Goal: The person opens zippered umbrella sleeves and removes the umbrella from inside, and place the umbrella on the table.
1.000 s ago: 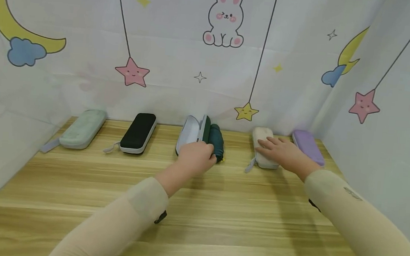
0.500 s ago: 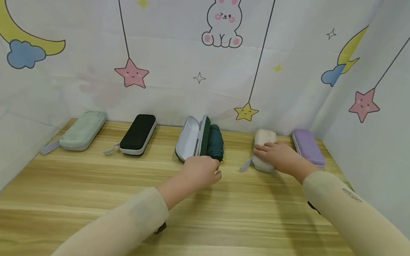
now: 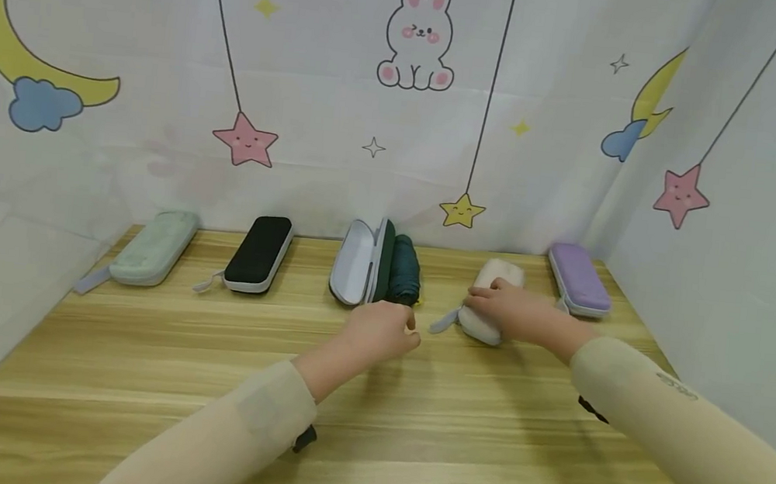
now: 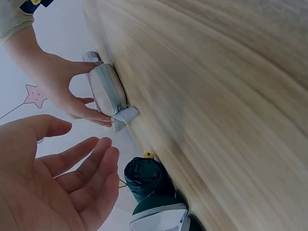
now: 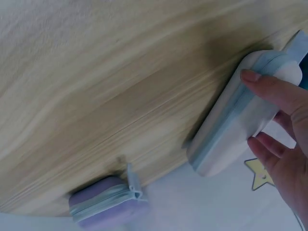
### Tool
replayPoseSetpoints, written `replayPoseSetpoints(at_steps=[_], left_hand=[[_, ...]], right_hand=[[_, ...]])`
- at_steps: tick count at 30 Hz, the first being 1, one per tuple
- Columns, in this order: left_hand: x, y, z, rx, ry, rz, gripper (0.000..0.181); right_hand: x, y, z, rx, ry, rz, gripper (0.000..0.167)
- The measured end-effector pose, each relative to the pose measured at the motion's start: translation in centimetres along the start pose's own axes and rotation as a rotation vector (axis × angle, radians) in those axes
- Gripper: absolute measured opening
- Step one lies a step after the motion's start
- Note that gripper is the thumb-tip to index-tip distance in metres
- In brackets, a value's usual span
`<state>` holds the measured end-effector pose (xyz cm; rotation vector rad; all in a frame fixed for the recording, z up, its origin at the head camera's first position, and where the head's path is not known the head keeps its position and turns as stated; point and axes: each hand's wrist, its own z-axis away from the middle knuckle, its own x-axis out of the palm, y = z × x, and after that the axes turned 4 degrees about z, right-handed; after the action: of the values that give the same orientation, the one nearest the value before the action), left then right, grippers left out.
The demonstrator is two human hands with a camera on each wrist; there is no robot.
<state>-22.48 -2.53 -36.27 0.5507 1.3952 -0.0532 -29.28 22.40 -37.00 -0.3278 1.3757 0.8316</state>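
Note:
My right hand (image 3: 517,313) grips the cream zip case (image 3: 481,329) across its width; in the right wrist view the thumb lies on one side of the case (image 5: 226,130) and the fingers on the other. The case stands at a slant, its grey strap (image 3: 445,321) pointing left. My left hand (image 3: 379,331) holds nothing, its fingers loosely bent, palm visible in the left wrist view. Just beyond it are an open case (image 3: 356,262) with a white inside and green lid, and a rolled dark green umbrella (image 3: 404,271) beside the lid.
On the wooden table (image 3: 369,443), a pale green case (image 3: 156,247) and a black case (image 3: 259,253) lie to the left. A purple case (image 3: 579,280) lies at the far right, close to my right wrist. A printed curtain (image 3: 332,96) hangs behind the table.
The cream case has come nearer and turned under my right hand, which now grips it instead of resting on it. My left hand has drawn back from the open case's lid.

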Motion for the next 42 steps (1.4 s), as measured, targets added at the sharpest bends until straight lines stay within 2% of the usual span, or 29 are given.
replayPoseSetpoints(at_steps=[4, 12, 19, 23, 27, 29, 33, 34, 37, 42], left_hand=[[0.2, -0.1, -0.1, -0.019, -0.037, 0.02, 0.029], [1.5, -0.3, -0.8, 0.012, -0.089, 0.097, 0.026], [2.4, 0.1, -0.8, 0.068, -0.141, 0.059, 0.027], [2.6, 0.2, -0.9, 0.066, -0.141, 0.057, 0.027], [3.0, -0.1, -1.2, 0.073, -0.125, 0.08, 0.026], [3.2, -0.3, -1.4, 0.09, -0.109, 0.089, 0.025], [3.7, -0.6, -2.0, 0.129, -0.102, 0.08, 0.01], [3.8, -0.7, -2.1, 0.14, -0.103, 0.078, 0.015], [4.0, -0.9, -2.5, 0.132, -0.139, 0.153, 0.034], [3.8, -1.1, -2.7, 0.031, -0.233, 0.434, 0.031]], right_hand=[[-0.2, -1.1, 0.1, -0.035, 0.014, 0.009, 0.073], [-0.7, -2.9, 0.5, -0.076, 0.026, 0.024, 0.073], [-1.3, -4.6, 0.9, -0.1, 0.047, 0.08, 0.074], [-1.4, -5.4, 1.1, -0.097, 0.053, 0.106, 0.072], [-1.3, -6.1, 1.3, -0.131, 0.105, 0.147, 0.07], [-1.3, -6.4, 1.4, -0.149, 0.127, 0.17, 0.068], [-1.3, -7.1, 1.6, -0.152, 0.146, 0.174, 0.066], [-1.4, -7.3, 1.6, -0.149, 0.147, 0.17, 0.065], [-1.5, -7.7, 1.7, -0.141, 0.142, 0.167, 0.066], [-1.8, -8.2, 1.8, -0.152, 0.137, 0.173, 0.067]])
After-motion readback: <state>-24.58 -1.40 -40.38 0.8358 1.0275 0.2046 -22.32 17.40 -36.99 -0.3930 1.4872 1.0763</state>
